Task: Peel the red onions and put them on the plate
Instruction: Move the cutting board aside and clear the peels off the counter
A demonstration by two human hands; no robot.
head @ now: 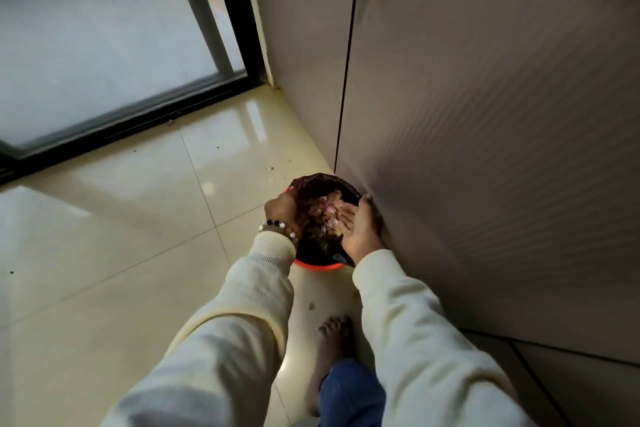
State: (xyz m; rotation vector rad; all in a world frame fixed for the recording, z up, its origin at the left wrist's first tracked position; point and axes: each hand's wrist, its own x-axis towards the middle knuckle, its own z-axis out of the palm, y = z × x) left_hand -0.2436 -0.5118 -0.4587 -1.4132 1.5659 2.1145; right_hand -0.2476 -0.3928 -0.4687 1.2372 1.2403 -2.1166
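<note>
Dumping onion peels (327, 215) into floor bin (318, 265).
Right hand (360, 230) spread flat; left hand (282, 210) curled, contents unclear. Onions, plate unseen; cleanup step, probably return to tabletop.

free: tiled floor (121, 236) left of bin (317, 265) | blocked: cabinet door (485, 149) touching bin's right — glass door (104, 45) beyond
</note>
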